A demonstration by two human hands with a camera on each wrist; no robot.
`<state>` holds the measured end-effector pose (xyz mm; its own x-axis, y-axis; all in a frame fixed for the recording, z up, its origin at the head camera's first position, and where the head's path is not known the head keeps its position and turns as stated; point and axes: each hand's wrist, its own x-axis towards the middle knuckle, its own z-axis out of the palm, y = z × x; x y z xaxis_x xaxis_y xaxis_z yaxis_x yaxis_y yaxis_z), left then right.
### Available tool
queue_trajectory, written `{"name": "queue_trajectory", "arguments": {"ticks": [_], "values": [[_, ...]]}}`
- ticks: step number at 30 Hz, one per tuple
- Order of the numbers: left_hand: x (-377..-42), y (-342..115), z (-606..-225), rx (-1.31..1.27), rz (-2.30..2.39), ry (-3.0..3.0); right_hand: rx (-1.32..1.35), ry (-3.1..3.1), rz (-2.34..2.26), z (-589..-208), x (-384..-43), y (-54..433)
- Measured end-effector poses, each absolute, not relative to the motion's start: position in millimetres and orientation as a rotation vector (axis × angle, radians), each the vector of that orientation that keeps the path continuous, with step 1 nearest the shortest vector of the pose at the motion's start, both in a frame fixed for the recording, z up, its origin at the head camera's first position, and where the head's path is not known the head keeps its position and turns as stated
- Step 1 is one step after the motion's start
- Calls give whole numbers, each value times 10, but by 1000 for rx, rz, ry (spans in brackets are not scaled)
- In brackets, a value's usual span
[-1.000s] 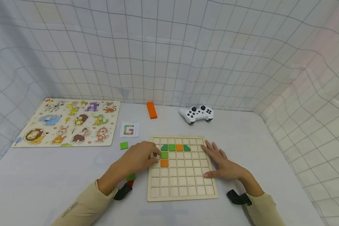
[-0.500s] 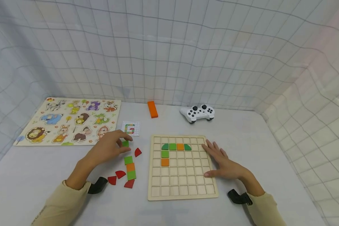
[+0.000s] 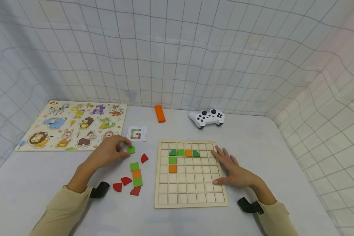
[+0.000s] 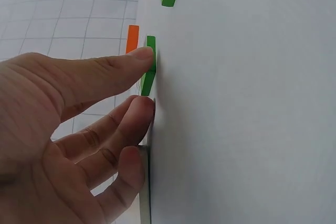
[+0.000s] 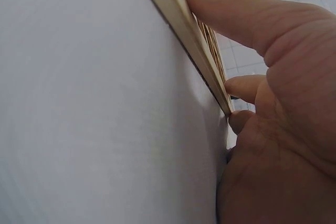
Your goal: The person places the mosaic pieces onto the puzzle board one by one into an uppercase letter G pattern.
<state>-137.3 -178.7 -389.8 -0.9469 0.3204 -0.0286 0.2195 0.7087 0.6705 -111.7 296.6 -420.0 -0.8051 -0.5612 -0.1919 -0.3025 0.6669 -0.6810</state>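
In the head view my left hand [image 3: 107, 151] is at a green square tile [image 3: 131, 149] lying on the table. Thumb and forefinger pinch its edges; the left wrist view has the thumb against the tile [image 4: 149, 72]. My right hand [image 3: 235, 172] rests with spread fingers on the right edge of the wooden grid board [image 3: 191, 188]. Dark green quarter-circle tiles [image 3: 196, 153], green squares [image 3: 172, 160] and orange squares [image 3: 172, 168] fill some upper cells, forming a row and a short column. In the right wrist view, fingers touch the board's rim [image 5: 202, 56].
Loose red quarter-circle tiles [image 3: 126, 181], green squares [image 3: 134, 166] and an orange square [image 3: 137, 173] lie left of the board. Behind are a pattern card [image 3: 137, 133], an animal puzzle [image 3: 72, 127], an orange block [image 3: 160, 113] and a white game controller [image 3: 207, 118].
My left hand has left the board's left edge and moved left to the green square tile, uncovering the loose tiles. My right hand stays on the board.
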Motion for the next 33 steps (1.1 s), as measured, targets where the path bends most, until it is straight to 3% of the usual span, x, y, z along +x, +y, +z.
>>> {"name": "queue_trajectory", "arguments": {"ticks": [25, 33], "values": [[-1391, -1754, -3957, 473, 1054, 2805, -668, 2498, -918, -4183, -1111, 2953], [-1308, -1541, -3840, 555, 1043, 2784, -672, 2498, -925, -4182, -1104, 2956]]}}
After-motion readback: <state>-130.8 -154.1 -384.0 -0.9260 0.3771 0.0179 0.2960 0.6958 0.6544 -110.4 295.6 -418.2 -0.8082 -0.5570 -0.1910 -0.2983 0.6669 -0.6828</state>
